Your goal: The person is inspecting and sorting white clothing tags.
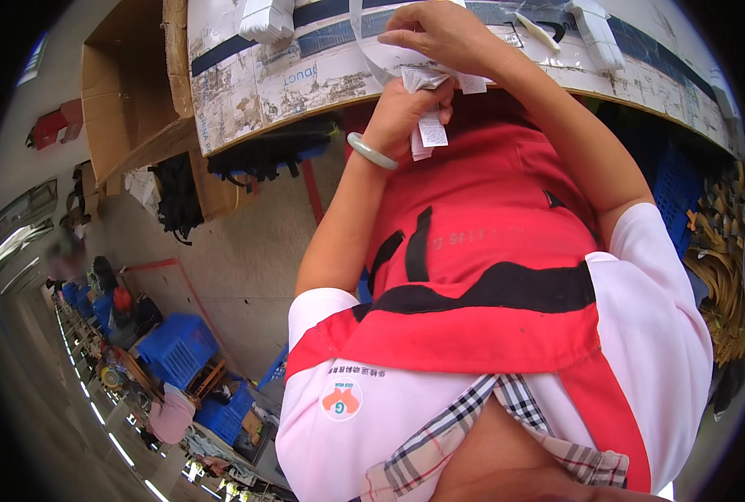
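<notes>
My left hand (pixel 408 110), with a pale bangle (pixel 372 151) at its wrist, is closed round a folded stack of white labels (pixel 423 79). Some printed ends (pixel 432 130) hang out below the fingers. Just above it, my right hand (pixel 439 35) reaches across with thumb and forefinger apart, and I see nothing between them. Its other fingers are partly hidden. A translucent white strip (pixel 371 52) curves down beside the right fingertips toward the stack. Another white label piece (pixel 473 84) shows under the right wrist.
Both hands are at the near edge of a worn, cardboard-covered table (pixel 247 100). White bundles (pixel 267 18) (pixel 597 35) and a slim white object (pixel 538 32) lie on it. An open carton (pixel 126 96) stands left. Black straps (pixel 176 197), blue crates (pixel 178 347) and brown straps (pixel 724 268) are around.
</notes>
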The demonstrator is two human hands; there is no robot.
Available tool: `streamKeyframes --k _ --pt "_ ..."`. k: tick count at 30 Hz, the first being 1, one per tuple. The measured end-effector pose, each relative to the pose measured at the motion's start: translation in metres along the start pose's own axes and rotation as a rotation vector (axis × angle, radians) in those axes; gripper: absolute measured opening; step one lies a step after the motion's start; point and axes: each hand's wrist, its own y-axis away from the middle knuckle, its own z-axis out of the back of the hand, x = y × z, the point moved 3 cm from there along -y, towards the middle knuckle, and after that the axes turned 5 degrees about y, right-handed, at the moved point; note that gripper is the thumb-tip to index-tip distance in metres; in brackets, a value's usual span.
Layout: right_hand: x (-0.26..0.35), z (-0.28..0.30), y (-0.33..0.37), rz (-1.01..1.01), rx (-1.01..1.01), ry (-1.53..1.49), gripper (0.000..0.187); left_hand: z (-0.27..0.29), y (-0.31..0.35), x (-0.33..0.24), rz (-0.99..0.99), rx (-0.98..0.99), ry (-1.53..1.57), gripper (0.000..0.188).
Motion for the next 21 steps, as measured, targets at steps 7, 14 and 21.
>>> streamKeyframes --k 7,14,21 --pt "-0.001 -0.054 -0.041 -0.194 0.374 0.057 0.036 0.004 0.001 0.003 0.012 -0.019 -0.002 0.015" --pt "-0.019 -0.034 -0.005 -0.266 0.364 -0.403 0.02 0.0 0.042 -0.024 -0.091 -0.015 -0.122 0.012" --pt "0.02 -0.01 0.025 -0.269 0.272 -0.681 0.021 0.006 0.051 -0.059 -0.762 -0.366 -0.25 0.021"
